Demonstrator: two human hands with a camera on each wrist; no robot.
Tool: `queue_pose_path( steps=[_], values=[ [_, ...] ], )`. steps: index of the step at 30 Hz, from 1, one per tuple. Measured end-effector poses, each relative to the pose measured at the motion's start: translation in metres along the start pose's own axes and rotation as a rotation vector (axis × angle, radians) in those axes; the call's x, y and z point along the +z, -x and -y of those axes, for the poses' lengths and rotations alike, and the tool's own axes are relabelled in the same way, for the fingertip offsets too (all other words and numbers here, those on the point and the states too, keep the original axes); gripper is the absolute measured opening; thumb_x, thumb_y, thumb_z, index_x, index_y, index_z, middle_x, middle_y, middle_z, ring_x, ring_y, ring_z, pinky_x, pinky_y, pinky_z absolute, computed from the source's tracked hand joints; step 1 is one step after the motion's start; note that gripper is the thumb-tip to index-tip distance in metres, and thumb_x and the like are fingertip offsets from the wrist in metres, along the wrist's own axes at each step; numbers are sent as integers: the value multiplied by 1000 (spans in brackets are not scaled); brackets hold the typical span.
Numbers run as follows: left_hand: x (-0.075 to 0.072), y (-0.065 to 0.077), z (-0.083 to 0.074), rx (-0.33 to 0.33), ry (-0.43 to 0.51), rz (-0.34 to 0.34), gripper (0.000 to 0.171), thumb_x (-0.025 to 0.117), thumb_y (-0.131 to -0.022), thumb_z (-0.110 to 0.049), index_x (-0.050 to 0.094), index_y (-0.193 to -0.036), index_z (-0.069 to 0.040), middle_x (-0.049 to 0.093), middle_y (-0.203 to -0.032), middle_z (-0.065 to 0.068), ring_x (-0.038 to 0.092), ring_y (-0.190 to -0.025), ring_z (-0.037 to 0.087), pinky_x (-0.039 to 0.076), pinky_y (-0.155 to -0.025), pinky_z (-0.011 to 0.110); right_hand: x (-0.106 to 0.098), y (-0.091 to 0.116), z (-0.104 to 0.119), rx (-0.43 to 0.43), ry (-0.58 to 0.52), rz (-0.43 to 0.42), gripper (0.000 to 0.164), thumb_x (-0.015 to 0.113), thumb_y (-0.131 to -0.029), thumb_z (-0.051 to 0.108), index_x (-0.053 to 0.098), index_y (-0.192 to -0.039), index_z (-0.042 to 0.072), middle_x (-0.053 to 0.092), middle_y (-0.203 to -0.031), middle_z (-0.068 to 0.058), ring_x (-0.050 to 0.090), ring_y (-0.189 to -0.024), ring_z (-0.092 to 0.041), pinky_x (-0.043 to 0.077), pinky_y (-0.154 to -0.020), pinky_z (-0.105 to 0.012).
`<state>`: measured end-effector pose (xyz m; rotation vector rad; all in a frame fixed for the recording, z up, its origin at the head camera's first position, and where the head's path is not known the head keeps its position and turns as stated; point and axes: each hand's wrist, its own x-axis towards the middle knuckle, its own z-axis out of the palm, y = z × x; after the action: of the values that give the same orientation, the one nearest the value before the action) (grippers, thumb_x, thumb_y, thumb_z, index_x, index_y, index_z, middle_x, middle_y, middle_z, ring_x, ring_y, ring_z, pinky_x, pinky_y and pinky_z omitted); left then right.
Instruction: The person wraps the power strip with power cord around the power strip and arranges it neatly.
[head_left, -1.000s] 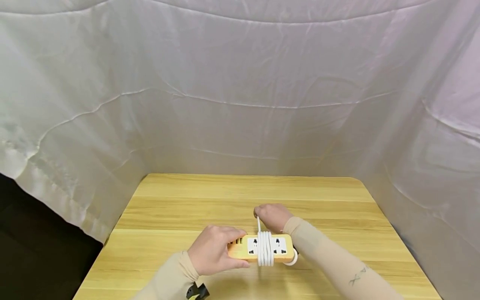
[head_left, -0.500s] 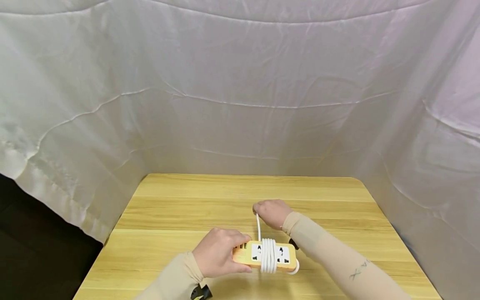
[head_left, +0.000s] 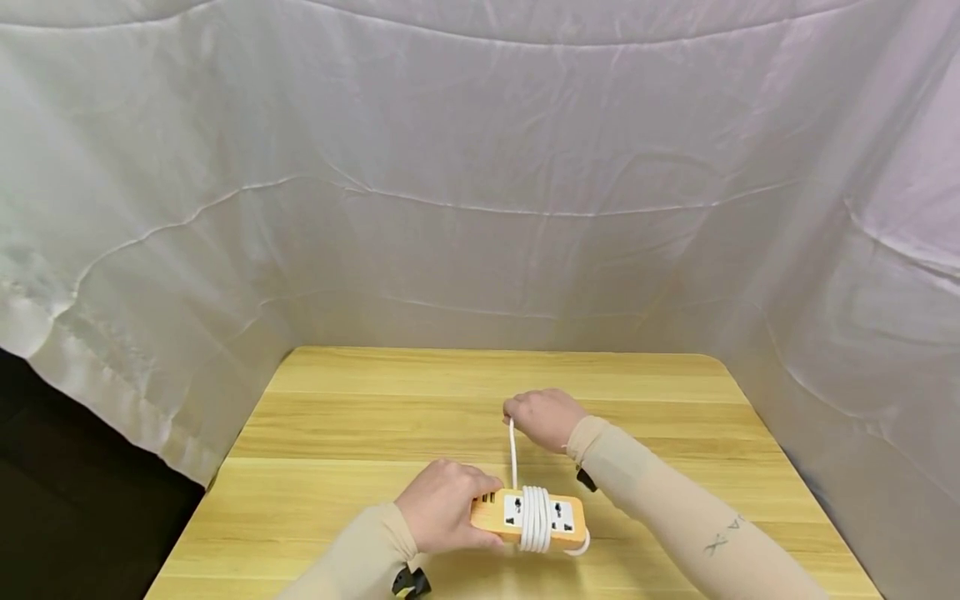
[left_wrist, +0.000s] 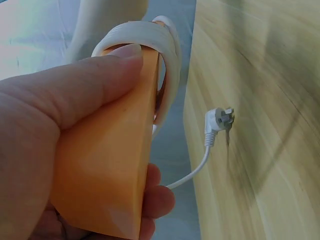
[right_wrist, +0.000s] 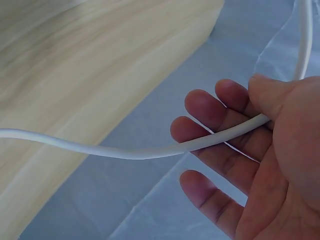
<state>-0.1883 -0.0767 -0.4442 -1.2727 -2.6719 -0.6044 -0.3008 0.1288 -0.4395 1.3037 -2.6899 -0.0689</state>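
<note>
My left hand (head_left: 446,508) grips the left end of an orange power strip (head_left: 489,515) with white socket panels, holding it over the table. In the left wrist view the thumb lies along one side of the strip's orange body (left_wrist: 107,150) and fingertips show at the other. Several turns of white cord (head_left: 536,521) wrap around the strip's middle. From there a length of cord rises to my right hand (head_left: 546,418), farther back. The right wrist view shows this cord (right_wrist: 135,152) held between thumb and fingers. Its white plug (left_wrist: 216,121) hangs beside the tabletop in the left wrist view.
A light wooden table (head_left: 360,417) lies beneath both hands. Pale grey cloth (head_left: 480,250) surrounds it at the back and sides. A dark area (head_left: 67,500) shows beyond the cloth at lower left. Black wrist gear (head_left: 411,582) sits below the left sleeve.
The left hand and power strip have moved nearer to me and slightly right. The right hand has shifted a little away, and the cord stretch between the hands is longer.
</note>
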Motion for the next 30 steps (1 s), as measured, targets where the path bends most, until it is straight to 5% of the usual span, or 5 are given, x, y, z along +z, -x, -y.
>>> queue_pose_path(
  steps=[13, 30],
  values=[
    [11, 1, 17, -115, 27, 69, 50, 77, -70, -58, 72, -96, -16, 60, -70, -17, 45, -55, -5, 37, -53, 13, -15, 5, -3, -7, 20, 1, 16, 62, -93, 34, 67, -89, 18, 72, -85, 6, 66, -73, -9, 50, -65, -31],
    [14, 0, 31, -261, -6, 89, 54, 80, -67, -56, 74, -98, -12, 64, -72, -13, 46, -55, -1, 39, -53, 19, -24, 7, -3, -48, 53, -26, 13, 67, -89, 31, 67, -83, 20, 69, -80, 7, 64, -71, -10, 48, -65, -30]
  ],
)
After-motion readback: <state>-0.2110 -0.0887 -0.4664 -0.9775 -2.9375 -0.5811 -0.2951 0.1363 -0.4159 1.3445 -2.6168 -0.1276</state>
